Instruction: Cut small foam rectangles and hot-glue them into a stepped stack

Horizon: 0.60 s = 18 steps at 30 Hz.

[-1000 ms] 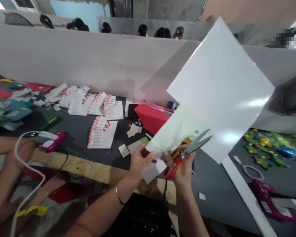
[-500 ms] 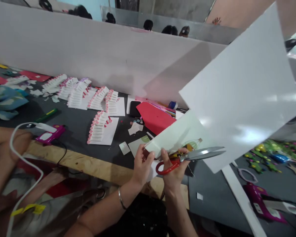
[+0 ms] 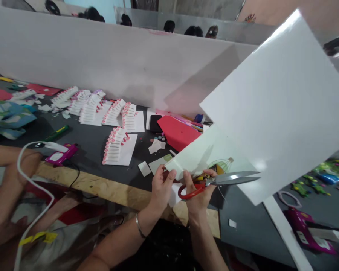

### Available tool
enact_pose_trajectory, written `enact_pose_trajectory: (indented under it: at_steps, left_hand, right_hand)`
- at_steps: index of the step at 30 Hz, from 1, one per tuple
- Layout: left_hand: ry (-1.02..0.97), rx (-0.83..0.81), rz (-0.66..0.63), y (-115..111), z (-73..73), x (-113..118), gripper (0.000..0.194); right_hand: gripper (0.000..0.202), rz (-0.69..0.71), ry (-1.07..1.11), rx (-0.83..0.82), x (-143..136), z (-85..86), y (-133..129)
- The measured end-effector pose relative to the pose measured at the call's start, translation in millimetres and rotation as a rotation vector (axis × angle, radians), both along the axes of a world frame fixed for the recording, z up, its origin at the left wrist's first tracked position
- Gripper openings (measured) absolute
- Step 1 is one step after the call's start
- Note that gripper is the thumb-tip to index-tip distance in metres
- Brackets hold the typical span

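My left hand (image 3: 161, 190) pinches the near left edge of a large white card sheet (image 3: 274, 109) between thumb and fingers. The sheet stands raised and bent, its pale green-tinted lower part (image 3: 192, 154) reaching down to my hands. My right hand (image 3: 199, 199) is wrapped around red-handled scissors (image 3: 234, 177), their blades slightly apart and pointing right, in front of the sheet. Its thumb also lies at the sheet's lower edge. A yellow-and-black object (image 3: 205, 176) shows partly behind the scissors; its kind is unclear. A green balloon-like drawing (image 3: 222, 164) lies beside the blades.
Several white cards with rows of pink-tipped clips (image 3: 119, 146) lie left on the dark table. Red paper (image 3: 178, 132), a black phone-like object (image 3: 156, 123) and paper scraps (image 3: 157, 146) lie ahead. Magenta glue guns sit left (image 3: 61, 154) and right (image 3: 309, 229). A co-worker's arms (image 3: 14, 184) are at left.
The big sheet's top corner has swung left and slightly down, and its lower corner has dropped a little. Both hands keep their grip. The view has shifted slightly.
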<state>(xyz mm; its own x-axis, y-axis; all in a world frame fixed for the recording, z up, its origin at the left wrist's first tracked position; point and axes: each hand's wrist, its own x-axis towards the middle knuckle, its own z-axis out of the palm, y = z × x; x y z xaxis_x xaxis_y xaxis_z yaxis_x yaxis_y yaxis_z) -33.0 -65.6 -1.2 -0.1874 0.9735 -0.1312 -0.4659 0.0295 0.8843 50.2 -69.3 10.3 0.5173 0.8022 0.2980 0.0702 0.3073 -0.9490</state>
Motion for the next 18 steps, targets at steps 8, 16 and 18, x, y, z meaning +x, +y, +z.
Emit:
enact_pose_trajectory:
  at_steps: [8, 16, 18]
  left_hand:
    - [-0.046, 0.015, -0.017, 0.5, 0.1, -1.0, 0.037]
    - [-0.019, 0.008, -0.035, -0.1, 1.1, -1.7, 0.038]
    - [-0.006, 0.007, -0.024, 0.8, 1.9, -4.6, 0.039]
  right_hand:
    - [0.042, -0.015, -0.075, 0.044, 2.5, -2.1, 0.4]
    - [0.042, -0.024, -0.102, 0.034, 1.7, -6.3, 3.7]
    - [0.041, 0.004, -0.12, 0.005, 13.6, -8.6, 1.2]
